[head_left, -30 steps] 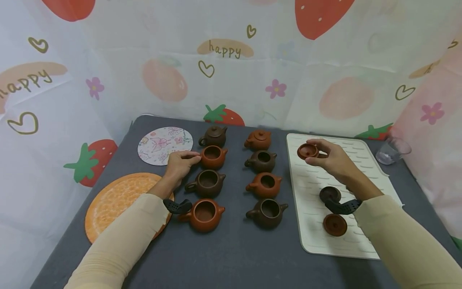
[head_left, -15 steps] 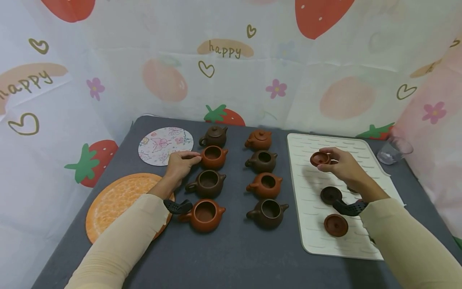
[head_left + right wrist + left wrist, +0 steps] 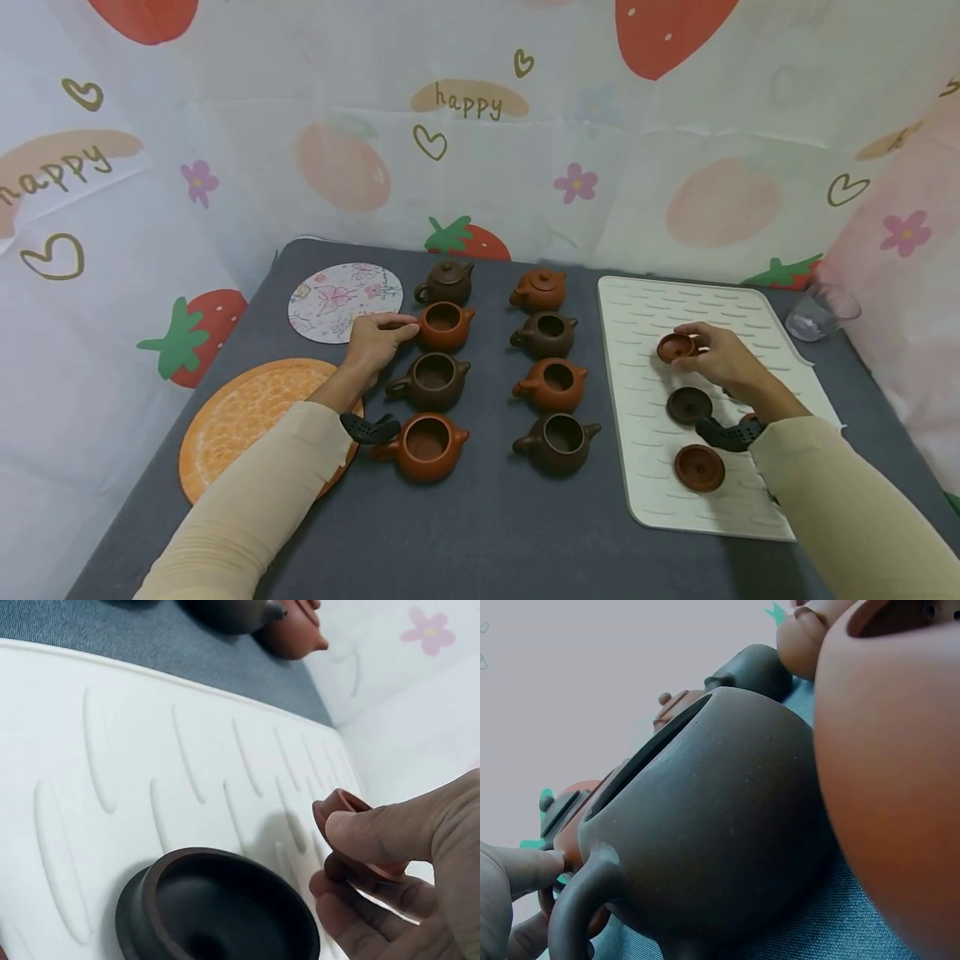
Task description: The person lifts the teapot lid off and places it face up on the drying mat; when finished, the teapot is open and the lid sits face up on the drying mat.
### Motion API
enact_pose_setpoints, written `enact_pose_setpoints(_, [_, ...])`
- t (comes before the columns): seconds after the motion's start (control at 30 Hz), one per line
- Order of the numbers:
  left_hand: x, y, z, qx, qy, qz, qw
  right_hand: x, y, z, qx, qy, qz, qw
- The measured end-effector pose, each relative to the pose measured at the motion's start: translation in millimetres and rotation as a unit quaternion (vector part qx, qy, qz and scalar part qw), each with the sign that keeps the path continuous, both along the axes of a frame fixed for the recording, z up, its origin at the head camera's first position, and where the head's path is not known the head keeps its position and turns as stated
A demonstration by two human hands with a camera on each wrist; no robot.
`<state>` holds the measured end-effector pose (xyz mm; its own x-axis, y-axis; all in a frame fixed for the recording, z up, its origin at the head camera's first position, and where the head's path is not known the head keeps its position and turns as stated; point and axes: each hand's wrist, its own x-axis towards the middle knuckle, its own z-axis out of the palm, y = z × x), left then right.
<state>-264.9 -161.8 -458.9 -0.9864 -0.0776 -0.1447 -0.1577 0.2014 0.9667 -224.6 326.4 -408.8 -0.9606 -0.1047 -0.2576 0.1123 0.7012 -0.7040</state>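
Observation:
My left hand pinches the handle of a reddish-brown teapot, which stands lidless on the dark tabletop. In the left wrist view, a dark brown teapot partly hides that grip. My right hand holds a small reddish-brown teapot lid by its edge, inner side up and knob down, close over a white ridged mat. A dark lid lies upturned on the mat just in front, and a reddish lid lies nearer me. Another lid is mostly hidden by my right wrist.
Two columns of teapots fill the middle; the rearmost dark teapot and orange-brown teapot wear lids. An orange round mat and a patterned round mat lie left. A clear glass is at the right edge.
My right hand has moved the lid toward me and to the right, lowering it close over the white mat. My left hand has stayed on the teapot handle.

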Motion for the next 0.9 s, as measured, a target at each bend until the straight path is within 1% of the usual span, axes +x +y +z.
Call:
enact_pose_setpoints(0.07, [-0.2, 0.0, -0.1, -0.004, -0.004, -0.002, 1.0000, -0.1, 1, -2.3, 0.010, 0.000, 0.000, 0.9999])
enact_pose_setpoints(0.2, [-0.7, -0.1, -0.3, -0.010, -0.009, -0.002, 0.9999, 0.1, 2, -6.0, 0.014, -0.006, 0.002, 0.9999])
enact_pose_setpoints(0.37, [-0.8, -0.3, 0.4, -0.005, -0.011, -0.001, 0.9999, 1.0, 3, -8.8, 0.020, -0.011, 0.006, 0.9997])
enact_pose_setpoints(0.57, [0.2, 0.0, 2.6, -0.003, -0.010, -0.001, 0.9999, 0.9, 4, -11.6, 0.026, -0.004, 0.009, 0.9996])
enact_pose_setpoints(0.9, [0.6, -0.2, 1.7, -0.005, -0.009, 0.002, 0.9999, 1.7, 3, -12.9, 0.036, 0.011, 0.011, 0.9992])
